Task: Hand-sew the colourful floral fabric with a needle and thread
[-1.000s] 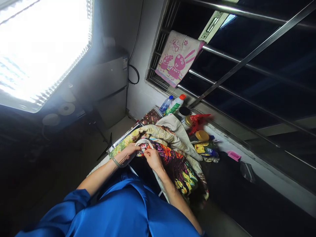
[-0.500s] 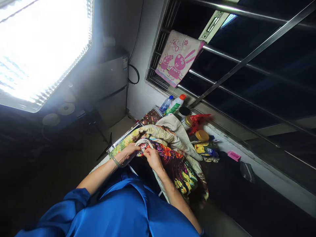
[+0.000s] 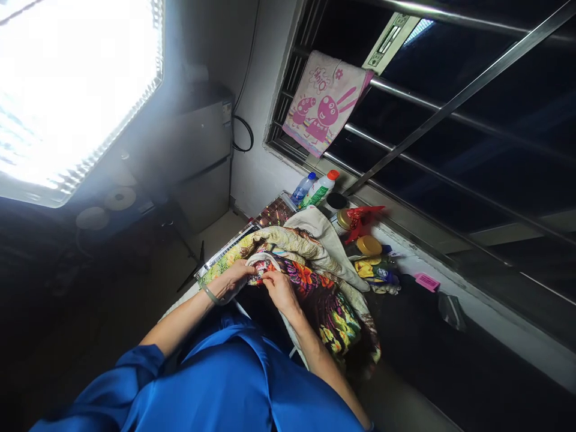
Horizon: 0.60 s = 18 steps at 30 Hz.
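A large, bunched embroidery cloth [image 3: 303, 279] with bright flowers on dark ground and a pale border lies folded in front of me. My left hand [image 3: 234, 280] is closed on a rolled edge of it, the thumb on top. Close on the right, my right hand [image 3: 281, 292] has its fingertips pinched together at the same red and white patch of the cloth. Whatever is between those fingertips is too small to make out. A bangle [image 3: 211, 294] circles my left wrist.
Bottles [image 3: 318, 189], lidded jars [image 3: 369, 246], a red plastic bag [image 3: 362, 222] and a pink block [image 3: 426, 282] stand along the window ledge. A pink towel [image 3: 326, 105] hangs on the window bars. A bright lamp [image 3: 76, 90] hangs at upper left, near a fridge [image 3: 198, 150].
Both hands stay almost in place on the cloth. The camera view has shifted very slightly.
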Motion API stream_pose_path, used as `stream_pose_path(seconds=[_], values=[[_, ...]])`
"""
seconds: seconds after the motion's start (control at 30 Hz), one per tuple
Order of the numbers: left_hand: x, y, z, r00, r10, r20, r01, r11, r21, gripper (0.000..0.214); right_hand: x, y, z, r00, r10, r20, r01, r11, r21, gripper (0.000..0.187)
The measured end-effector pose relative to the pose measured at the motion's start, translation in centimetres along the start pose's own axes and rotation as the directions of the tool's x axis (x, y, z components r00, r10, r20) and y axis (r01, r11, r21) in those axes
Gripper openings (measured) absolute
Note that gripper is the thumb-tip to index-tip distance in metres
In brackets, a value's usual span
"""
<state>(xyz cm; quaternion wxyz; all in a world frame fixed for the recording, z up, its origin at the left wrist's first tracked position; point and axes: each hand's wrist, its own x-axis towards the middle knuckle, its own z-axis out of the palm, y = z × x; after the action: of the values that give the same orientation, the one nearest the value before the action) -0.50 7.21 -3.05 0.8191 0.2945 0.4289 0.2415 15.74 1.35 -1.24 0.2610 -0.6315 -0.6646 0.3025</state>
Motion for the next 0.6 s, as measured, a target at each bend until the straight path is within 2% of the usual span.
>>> stream_pose_path(seconds=[0.37,0.6], values=[[-0.03,-0.01,0.09,1.000,0.018,-0.003,-0.018,1.000,-0.007,0.012,0.23,0.28,0.02,0.999,0.027,0.023,-0.024,0.993,-0.116,0.030],[0.11,-0.13,-0.01,0.999,0.030,-0.019,-0.030,0.999,0.029,0.016,0.11,0.12,0.21,0.999,-0.033,0.015,0.036,0.983,-0.182,0.028]])
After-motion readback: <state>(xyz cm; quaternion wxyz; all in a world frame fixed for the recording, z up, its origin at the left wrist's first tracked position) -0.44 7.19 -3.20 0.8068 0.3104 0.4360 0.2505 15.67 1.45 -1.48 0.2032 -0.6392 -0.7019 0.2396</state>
